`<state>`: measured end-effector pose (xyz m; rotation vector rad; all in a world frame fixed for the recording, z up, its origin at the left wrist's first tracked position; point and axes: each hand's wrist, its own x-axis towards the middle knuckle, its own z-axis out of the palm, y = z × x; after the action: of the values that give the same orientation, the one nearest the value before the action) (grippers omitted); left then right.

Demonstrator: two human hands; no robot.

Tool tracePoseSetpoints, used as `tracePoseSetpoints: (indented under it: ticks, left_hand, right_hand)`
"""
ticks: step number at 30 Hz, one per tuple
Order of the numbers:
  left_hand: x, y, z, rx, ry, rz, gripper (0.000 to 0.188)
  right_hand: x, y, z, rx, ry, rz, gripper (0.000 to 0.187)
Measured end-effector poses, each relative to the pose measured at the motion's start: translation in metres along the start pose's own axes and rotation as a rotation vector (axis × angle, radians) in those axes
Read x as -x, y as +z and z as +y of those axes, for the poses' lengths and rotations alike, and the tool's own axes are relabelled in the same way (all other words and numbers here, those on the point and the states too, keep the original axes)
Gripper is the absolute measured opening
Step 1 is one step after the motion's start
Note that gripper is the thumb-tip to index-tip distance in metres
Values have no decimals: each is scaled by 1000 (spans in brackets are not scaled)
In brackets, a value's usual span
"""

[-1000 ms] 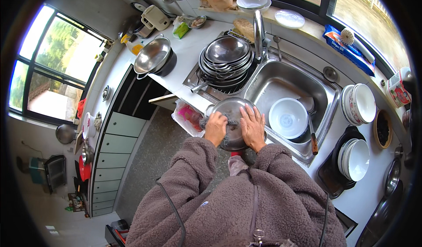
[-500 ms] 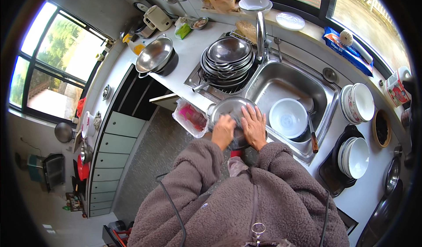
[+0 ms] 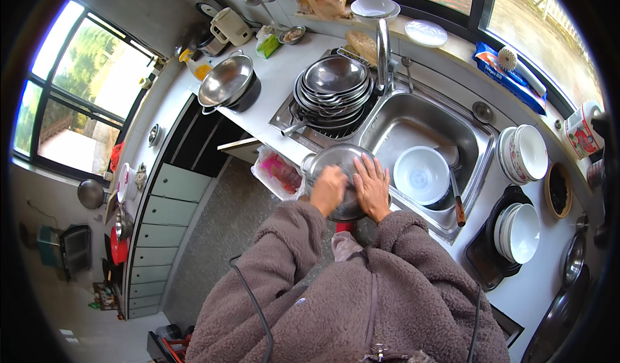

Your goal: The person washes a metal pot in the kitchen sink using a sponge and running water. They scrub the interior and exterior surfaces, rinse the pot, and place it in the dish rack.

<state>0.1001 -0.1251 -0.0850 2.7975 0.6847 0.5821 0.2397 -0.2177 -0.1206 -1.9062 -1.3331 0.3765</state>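
Observation:
Just in front of the sink, a round grey metal pan [image 3: 342, 153] with a small loop handle at its left is close to my body. My left hand [image 3: 328, 191] is bunched against its left part, the fingers closed and somewhat blurred. Whatever lies under those fingers is hidden. Flat across the pan's right part rests my right hand [image 3: 371, 189], its fingers stretched out. In the steel sink [image 3: 397, 121] a white bowl [image 3: 422, 174] stands beside a wooden-handled utensil [image 3: 458, 209], whose kind I cannot make out.
Stacked metal pans [image 3: 332, 82] stand left of the tap [image 3: 385, 53]. A metal wok [image 3: 226, 82] is farther left. Below the counter edge hangs a lined bin [image 3: 278, 172]. White bowls [image 3: 522, 234] are stacked right of the sink, some in a black tray [image 3: 481, 253].
My left hand has shifted slightly over the pan. My right hand stays flat in place. The whole view has moved a little.

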Motion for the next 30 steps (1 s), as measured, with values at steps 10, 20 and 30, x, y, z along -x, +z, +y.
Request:
tracePoseSetpoints:
  ticks: [10, 20, 30]
  left_hand:
    - [-26, 0, -12, -28, -210, 125, 2]
    - [-23, -10, -19, 32, -144, 82, 4]
    - [-18, -4, 1, 55, -120, 6, 7]
  right_hand:
    - [5, -1, 2, -9, -1, -34, 51]
    - [7, -1, 1, 44, -33, -9, 50]
    - [5, 1, 1, 42, -35, -21, 50]
